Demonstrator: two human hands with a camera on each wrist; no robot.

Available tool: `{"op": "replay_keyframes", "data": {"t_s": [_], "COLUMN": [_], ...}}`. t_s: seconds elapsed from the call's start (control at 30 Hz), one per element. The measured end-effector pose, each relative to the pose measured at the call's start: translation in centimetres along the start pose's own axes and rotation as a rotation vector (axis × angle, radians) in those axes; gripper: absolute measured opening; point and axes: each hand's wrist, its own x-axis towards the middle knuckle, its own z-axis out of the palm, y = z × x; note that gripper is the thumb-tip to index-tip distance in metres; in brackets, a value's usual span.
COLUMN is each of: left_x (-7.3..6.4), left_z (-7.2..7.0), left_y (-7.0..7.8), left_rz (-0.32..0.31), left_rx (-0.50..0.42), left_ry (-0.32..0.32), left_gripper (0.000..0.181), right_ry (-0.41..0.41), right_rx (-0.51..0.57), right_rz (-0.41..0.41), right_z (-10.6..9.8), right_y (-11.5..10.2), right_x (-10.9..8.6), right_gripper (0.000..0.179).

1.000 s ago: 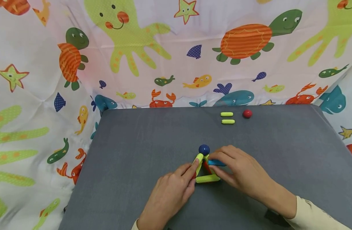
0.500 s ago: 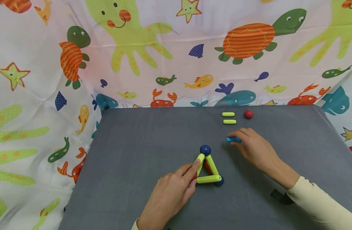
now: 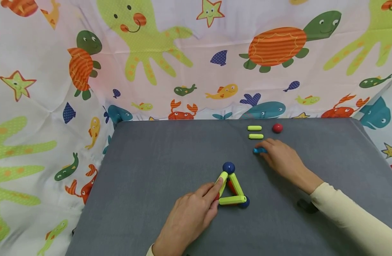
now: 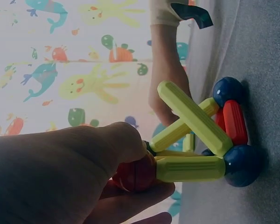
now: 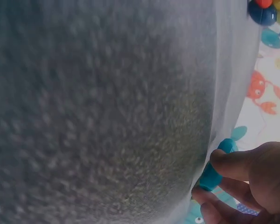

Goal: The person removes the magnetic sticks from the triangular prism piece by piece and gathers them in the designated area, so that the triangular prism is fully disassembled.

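Observation:
A built frame of yellow-green magnetic rods (image 3: 232, 200) and balls stands on the table, a dark blue ball (image 3: 228, 167) at its far corner. With thumb and fingers my left hand (image 3: 191, 213) holds its red ball (image 4: 136, 175). Low in the frame, the left wrist view shows a red rod (image 4: 235, 122) between dark blue balls (image 4: 244, 165). One yellow-green rod (image 4: 193, 117) slants up with a free-looking end. My right hand (image 3: 280, 158) pinches a short blue rod (image 3: 259, 150), apart from the frame, on its far right side. Fingers partly cover this rod in the right wrist view.
Two loose yellow-green rods (image 3: 255, 136) lie side by side at the back of the grey table (image 3: 151, 160), just beyond my right hand. A loose red ball (image 3: 277, 128) sits to their right. A printed cloth (image 3: 183, 46) hangs behind the table.
My right hand has drawn the blue rod away from the frame, rightward and toward the back of the table. The left hand stays on the red ball.

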Motion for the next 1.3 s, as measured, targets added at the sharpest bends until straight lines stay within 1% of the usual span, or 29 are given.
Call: {"op": "replay_keyframes", "data": {"t_s": [0.13, 0.3, 0.47, 0.93, 1.13, 1.3], "left_x": [-0.1, -0.2, -0.1, -0.2, 0.0, 0.0], "left_z": [0.0, 0.1, 0.2, 0.3, 0.3, 0.3], "left_y": [-0.1, -0.1, 0.0, -0.1, -0.2, -0.3], "left_rz": [0.002, 0.011, 0.010, 0.019, 0.011, 0.018], "left_rx": [-0.007, -0.001, -0.019, -0.014, -0.031, -0.037], "left_ry": [0.005, 0.022, 0.032, 0.054, 0.042, 0.043], "left_gripper": [0.064, 0.064, 0.064, 0.062, 0.063, 0.063], "right_ry": [-0.011, -0.031, -0.028, -0.038, -0.038, -0.032], "right_rx": [-0.003, -0.007, -0.011, -0.027, -0.017, -0.008], "right_rz": [0.010, 0.017, 0.020, 0.038, 0.041, 0.042], "right_z": [0.1, 0.0, 0.2, 0.5, 0.6, 0.9], "right_y": [0.5, 0.6, 0.8, 1.0, 1.0, 1.1], "right_x": [0.7, 1.5, 1.9, 2.1, 2.2, 2.1], "right_gripper": [0.030, 0.026, 0.025, 0.027, 0.028, 0.028]}}
